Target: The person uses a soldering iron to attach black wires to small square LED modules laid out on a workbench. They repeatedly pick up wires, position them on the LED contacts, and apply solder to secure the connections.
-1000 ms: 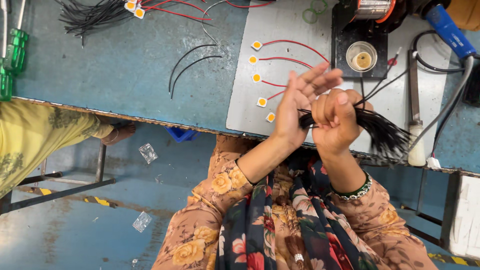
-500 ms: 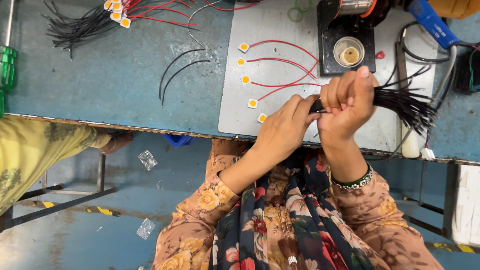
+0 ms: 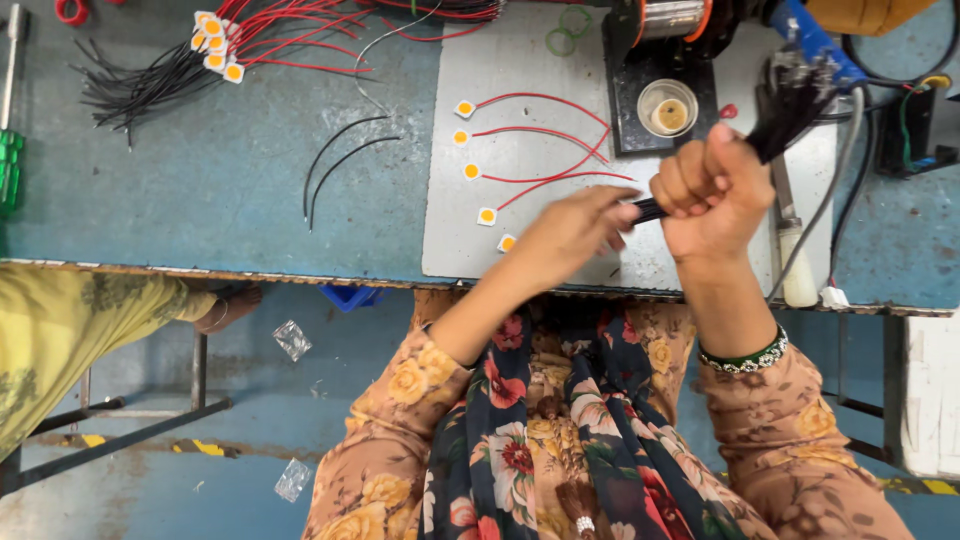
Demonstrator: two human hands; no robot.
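Note:
My right hand point(image 3: 712, 190) is closed in a fist around a bundle of thin black wires point(image 3: 790, 112), whose free ends fan out up and to the right. My left hand point(image 3: 572, 232) pinches the bundle's lower end just left of the fist. Both hands hover over a grey mat point(image 3: 530, 215) on the blue-grey bench. Several small yellow square parts with red leads point(image 3: 487, 215) lie in a row on the mat, left of my hands.
Two loose black wires point(image 3: 335, 165) lie on the bench point(image 3: 200, 190). A heap of black wires point(image 3: 135, 85) and yellow parts with red leads point(image 3: 215, 45) sits far left. A small round pot point(image 3: 667, 108), wire spool point(image 3: 670, 18) and cables stand behind. Another person's yellow sleeve point(image 3: 60, 330) is at left.
My right hand has closed into a fist and lifted the black bundle up and to the right. My left hand has slid down to the bundle's lower end.

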